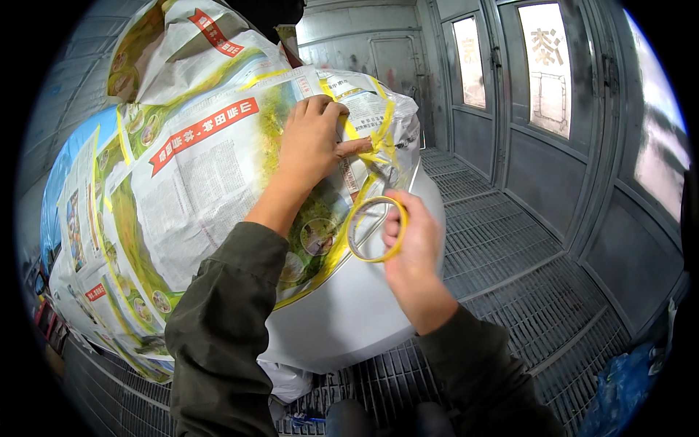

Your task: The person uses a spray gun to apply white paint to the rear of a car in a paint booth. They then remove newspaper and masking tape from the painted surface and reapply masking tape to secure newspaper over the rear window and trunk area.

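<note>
Two hands busy here, both on the masking job. Left hand (313,142) is pressed flat on the newspaper (196,182), fingers spread and thumb pushing down on a strip of yellow tape (368,149), not gripping anything, just pinning the paper so it can't slide while the strip goes on. Right hand (411,244) has the tape roll (376,229) pinched, fingers through the hole and thumb on the outer edge, held just off the white car panel (349,313), a bit below the left hand. From where I'm looking, a length of tape seems to run from the roll up toward the left thumb, so holding the roll low probably keeps it taut.

Newspaper sheets are wrapped all over the car body, seams taped in yellow, and only the lower white part is bare. Guess that's the bit meant to stay uncovered. Whole thing sits on a metal grate floor (510,240) in what looks like a spray booth, grey walls and a door with windows (546,65) at the back. Something blue (619,393) is bunched in the right corner, can't tell what.
</note>
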Tool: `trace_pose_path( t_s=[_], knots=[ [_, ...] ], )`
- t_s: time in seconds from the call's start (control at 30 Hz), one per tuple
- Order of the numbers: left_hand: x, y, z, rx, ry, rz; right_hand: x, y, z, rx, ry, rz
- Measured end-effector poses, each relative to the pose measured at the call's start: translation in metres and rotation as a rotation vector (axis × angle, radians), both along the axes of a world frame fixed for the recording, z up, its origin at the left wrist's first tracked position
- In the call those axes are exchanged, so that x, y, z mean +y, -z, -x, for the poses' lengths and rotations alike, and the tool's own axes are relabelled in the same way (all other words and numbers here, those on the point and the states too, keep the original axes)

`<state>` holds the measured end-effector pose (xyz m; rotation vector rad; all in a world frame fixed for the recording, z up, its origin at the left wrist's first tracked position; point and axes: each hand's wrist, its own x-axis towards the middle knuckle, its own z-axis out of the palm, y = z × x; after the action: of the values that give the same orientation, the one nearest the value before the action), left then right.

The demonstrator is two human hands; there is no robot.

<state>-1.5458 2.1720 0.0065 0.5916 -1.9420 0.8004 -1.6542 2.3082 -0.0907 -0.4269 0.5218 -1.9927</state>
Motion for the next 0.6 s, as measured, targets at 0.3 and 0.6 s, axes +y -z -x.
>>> trace_pose_path(
  t_s=[0.3,0.6],
  knots=[
    [0.011,0.012,-0.009,-0.054,-0.149,0.076,0.086,0.037,0.061,0.163,0.024,0.04],
    [0.022,0.026,-0.004,-0.064,-0.254,0.11,0.099,0.044,0.058,0.257,0.07,0.006]
  ],
)
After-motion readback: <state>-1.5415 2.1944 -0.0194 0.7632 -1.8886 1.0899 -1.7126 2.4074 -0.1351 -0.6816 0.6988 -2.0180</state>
